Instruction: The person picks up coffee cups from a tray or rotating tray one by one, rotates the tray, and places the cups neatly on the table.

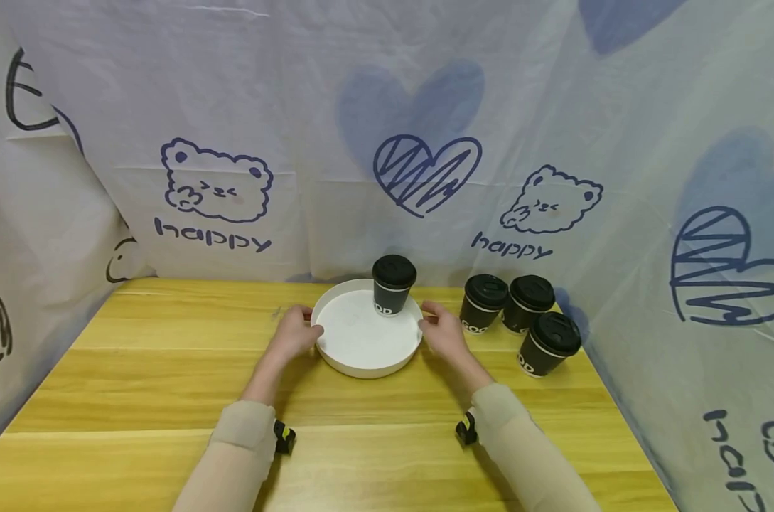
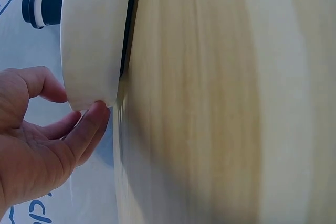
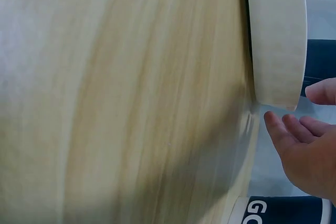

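A round white tray point(image 1: 369, 345) with a low wall is on the wooden table, and a black lidded paper cup point(image 1: 391, 291) stands upright in its back right part. My left hand point(image 1: 295, 331) grips the tray's left side. In the left wrist view, the thumb of my left hand point(image 2: 39, 135) is at the rim, with the fingertips against the outer wall. My right hand point(image 1: 444, 331) is at the tray's right side. The right wrist view shows the thumb of that hand point(image 3: 310, 145) by the rim and the loosely extended fingers just short of the wall.
Several matching black cups stand to the right of my right hand: a left one point(image 1: 482, 306), a back one point(image 1: 526, 304) and a front one point(image 1: 546, 345). A printed cloth point(image 1: 323, 128) hangs behind the wooden table point(image 1: 169, 370) and along its sides.
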`<move>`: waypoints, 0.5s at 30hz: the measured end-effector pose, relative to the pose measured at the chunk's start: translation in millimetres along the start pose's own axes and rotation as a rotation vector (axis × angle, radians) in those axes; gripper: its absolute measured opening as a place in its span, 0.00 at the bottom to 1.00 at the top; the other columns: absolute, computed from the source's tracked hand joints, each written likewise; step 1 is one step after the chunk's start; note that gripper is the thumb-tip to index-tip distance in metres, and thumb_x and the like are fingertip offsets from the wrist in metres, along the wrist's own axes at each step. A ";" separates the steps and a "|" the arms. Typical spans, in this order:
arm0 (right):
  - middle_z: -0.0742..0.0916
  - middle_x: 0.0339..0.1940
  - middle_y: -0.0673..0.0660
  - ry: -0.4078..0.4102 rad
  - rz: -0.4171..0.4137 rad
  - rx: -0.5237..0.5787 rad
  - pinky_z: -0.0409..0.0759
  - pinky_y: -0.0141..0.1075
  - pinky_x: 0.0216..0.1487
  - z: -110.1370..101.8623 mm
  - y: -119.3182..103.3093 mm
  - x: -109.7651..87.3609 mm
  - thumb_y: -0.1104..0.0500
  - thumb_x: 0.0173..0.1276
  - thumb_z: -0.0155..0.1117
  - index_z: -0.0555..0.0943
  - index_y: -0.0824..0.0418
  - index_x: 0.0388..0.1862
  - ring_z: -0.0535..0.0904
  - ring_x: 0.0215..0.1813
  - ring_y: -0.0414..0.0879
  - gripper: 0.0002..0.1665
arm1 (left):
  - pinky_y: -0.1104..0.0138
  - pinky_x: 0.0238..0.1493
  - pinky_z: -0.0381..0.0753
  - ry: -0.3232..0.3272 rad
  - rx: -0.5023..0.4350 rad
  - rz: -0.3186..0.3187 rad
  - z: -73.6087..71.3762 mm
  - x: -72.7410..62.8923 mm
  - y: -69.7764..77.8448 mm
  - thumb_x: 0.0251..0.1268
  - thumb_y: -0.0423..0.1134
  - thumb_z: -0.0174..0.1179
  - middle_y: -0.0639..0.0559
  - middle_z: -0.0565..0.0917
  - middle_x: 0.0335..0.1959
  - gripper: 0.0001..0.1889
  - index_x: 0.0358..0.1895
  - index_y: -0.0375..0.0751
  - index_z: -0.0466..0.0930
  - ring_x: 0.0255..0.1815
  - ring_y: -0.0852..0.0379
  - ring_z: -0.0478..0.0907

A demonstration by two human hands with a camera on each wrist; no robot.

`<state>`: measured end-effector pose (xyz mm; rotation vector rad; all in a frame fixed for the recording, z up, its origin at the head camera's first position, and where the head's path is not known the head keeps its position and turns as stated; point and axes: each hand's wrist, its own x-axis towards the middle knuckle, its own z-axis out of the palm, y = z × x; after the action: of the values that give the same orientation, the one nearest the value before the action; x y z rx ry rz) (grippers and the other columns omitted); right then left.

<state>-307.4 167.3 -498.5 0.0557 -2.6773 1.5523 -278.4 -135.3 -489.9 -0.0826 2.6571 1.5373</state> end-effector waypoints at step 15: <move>0.82 0.66 0.68 -0.024 0.005 -0.035 0.82 0.47 0.62 3.8 2.8 -1.2 0.68 0.73 0.53 0.76 0.72 0.70 0.81 0.64 0.61 0.27 | 0.49 0.64 0.78 -0.006 0.020 -0.013 -0.2 4.9 -0.2 0.70 0.33 0.56 0.25 0.75 0.63 0.29 0.69 0.18 0.63 0.62 0.36 0.74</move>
<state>-306.4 165.4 -502.9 0.0667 -2.7245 1.5155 -283.2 -135.6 -490.4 -0.0932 2.6614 1.5044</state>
